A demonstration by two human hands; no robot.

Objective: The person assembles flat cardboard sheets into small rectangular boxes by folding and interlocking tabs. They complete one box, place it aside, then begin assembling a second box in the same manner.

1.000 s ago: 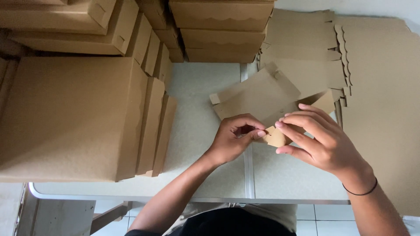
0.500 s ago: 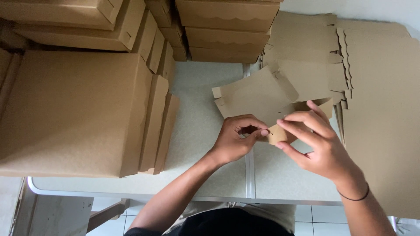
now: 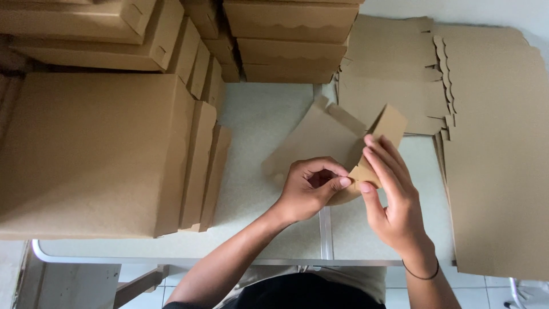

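1. I see the table (image 3: 257,123), pale and speckled, carrying everything; its near edge runs just above my view of the person's body.
2. A large closed cardboard box (image 3: 86,154) fills the left side of the table, with more folded boxes leaning on edge against its right face.
3. A stack of flat box blanks (image 3: 497,171) covers the right side, reaching from the far edge to the near edge.
4. More assembled boxes (image 3: 291,43) are piled along the far edge.
5. The cardboard blank (image 3: 314,140) being worked lies near the middle of the table, its right flap folded up off the surface.
6. The right hand (image 3: 394,200) has its fingers pressed together flat against that raised flap, thumb under the fold.
7. The left hand (image 3: 311,189) is curled, thumb and forefinger pinching the blank's near corner, just beside the right thumb.
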